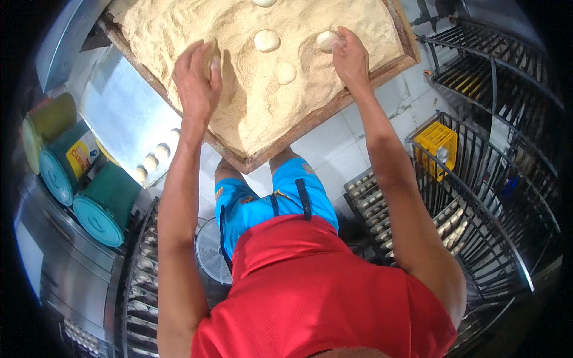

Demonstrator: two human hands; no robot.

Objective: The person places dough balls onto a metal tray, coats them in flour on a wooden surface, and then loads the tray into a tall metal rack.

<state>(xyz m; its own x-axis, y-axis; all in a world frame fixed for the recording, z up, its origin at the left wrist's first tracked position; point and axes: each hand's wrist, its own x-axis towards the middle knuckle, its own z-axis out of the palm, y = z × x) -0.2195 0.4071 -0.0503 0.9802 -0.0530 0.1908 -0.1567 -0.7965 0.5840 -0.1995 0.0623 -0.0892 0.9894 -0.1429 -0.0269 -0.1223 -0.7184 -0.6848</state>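
A wooden-sided tray [262,156] full of pale tan crumbs [250,113] lies in front of me. My left hand [198,77] curls over its left part, fingers and thumb closed round a crumb-coated dough piece [211,53], partly hidden by the hand. Farther right, my right hand [350,56] grips the right side of a round white dough ball [326,41] with its fingertips. Between the hands, another white dough ball [267,40] rests on the crumbs. Nearer me is a flatter, crumb-dusted dough ball [286,73], and one more [264,2] is cut off by the top edge.
A metal tray [122,98] with several dough balls [162,152] stands at left, beside lidded green bins [101,215]. Black metal racks [495,77] rise on the right, with a yellow crate [436,146] and trays of dough pieces [370,203]. Another loaded rack [143,280] stands lower left.
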